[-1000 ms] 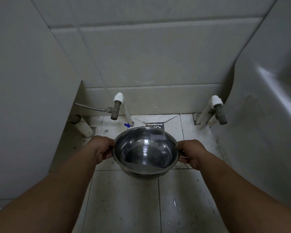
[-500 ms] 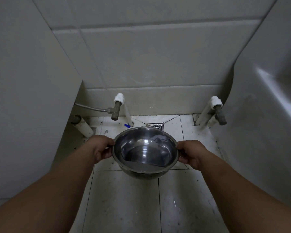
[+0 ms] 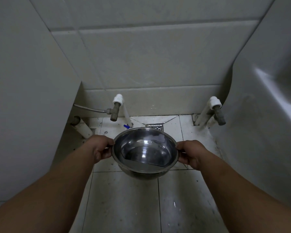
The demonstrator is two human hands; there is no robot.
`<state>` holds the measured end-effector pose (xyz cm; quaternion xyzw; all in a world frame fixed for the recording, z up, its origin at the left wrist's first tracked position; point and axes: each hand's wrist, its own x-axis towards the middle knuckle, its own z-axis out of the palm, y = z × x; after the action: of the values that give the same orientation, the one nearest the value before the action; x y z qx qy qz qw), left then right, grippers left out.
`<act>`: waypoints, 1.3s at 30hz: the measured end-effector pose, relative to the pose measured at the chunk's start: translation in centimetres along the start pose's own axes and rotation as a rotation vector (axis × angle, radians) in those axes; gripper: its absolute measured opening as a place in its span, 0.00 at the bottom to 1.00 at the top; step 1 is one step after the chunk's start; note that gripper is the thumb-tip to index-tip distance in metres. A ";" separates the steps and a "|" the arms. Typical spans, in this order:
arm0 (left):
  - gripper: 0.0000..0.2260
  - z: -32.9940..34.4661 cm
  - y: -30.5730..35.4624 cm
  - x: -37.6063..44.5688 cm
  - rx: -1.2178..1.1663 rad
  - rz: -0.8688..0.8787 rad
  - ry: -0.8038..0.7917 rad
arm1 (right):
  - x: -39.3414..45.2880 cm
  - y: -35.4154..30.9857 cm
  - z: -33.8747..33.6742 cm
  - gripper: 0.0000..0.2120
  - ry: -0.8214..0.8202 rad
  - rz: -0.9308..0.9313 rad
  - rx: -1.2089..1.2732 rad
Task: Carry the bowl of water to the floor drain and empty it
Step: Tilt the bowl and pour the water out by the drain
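Steel bowl [image 3: 145, 151] held in the air w/ both hands, over the tiled floor [image 3: 124, 202], just short of the floor drain [image 3: 155, 127]. Landmark = the drain, a square metal grate at the foot of the back wall [image 3: 149, 64]. The bowl's far rim overlaps the drain's near edge in view, so most of the grate is hidden behind it.

Left hand [image 3: 101, 149]: grip closed on the bowl's left rim, thumb on top of the edge, fingers curled under. Right hand [image 3: 192, 153]: grip closed on the right rim, same way. Both forearms reach in from the bottom corners.

Water [image 3: 146, 155] lies in the bowl, pooled toward the near side; the surface line runs across the near wall, so the bowl looks tipped a bit toward the person. Nothing is spilling over the rim.

Left of the drain: a white pipe w/ a brass valve [image 3: 115, 111] and a braided hose [image 3: 89, 109] running off further left; a small blue bit [image 3: 126, 126] sits on the floor at the pipe's base. Further left, a second white pipe stub [image 3: 81, 130] by the grey panel [image 3: 23, 98]. Right of the drain: another white pipe w/ a valve [image 3: 216, 110], and beyond it a white moulded fixture [image 3: 267, 115]; can't tell what it is.
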<state>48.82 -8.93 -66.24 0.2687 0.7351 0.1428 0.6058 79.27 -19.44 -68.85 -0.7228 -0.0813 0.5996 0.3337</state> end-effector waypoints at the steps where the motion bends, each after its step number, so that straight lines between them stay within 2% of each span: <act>1: 0.08 0.0 0.0 0.1 0.003 0.001 0.002 | 0.0 0.0 0.0 0.08 0.000 0.002 0.006; 13: 0.03 -0.1 0.1 0.8 0.032 0.005 0.025 | 0.0 -0.2 0.3 0.07 -0.006 0.020 0.028; 27: 0.06 -0.2 0.1 1.4 0.026 0.005 0.014 | -0.2 -0.6 0.4 0.07 -0.006 0.040 0.040; 39: 0.06 -0.3 0.2 1.7 0.007 0.003 0.012 | -0.8 -1.0 0.3 0.13 -0.015 0.034 0.077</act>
<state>48.37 -7.76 -67.42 0.2708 0.7390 0.1427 0.6001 79.04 -18.92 -67.64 -0.7063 -0.0484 0.6132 0.3505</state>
